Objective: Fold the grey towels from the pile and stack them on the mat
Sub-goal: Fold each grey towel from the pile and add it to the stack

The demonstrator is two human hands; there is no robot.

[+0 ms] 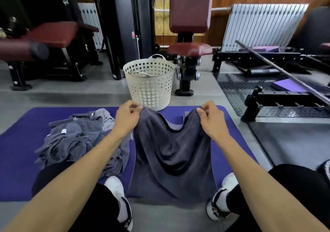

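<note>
Grey towel (171, 153) hangs between your hands over the purple mat (19, 153), top edge sagging in the middle, lower edge trailing onto the floor between your shoes. Your left hand (127, 116) pinches one top corner, your right hand (210, 118) the other. Pile of grey towels (76, 139) lies crumpled on the mat, left of the held one. White basket (150, 81) stands just beyond the mat.

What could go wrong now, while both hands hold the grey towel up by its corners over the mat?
1. The towel sags between the left hand and right hand, so the fold may come out uneven.
2. Its lower edge reaches past the mat onto the floor and may pick up dirt.
3. The pile lies close and could get dragged along.
</note>
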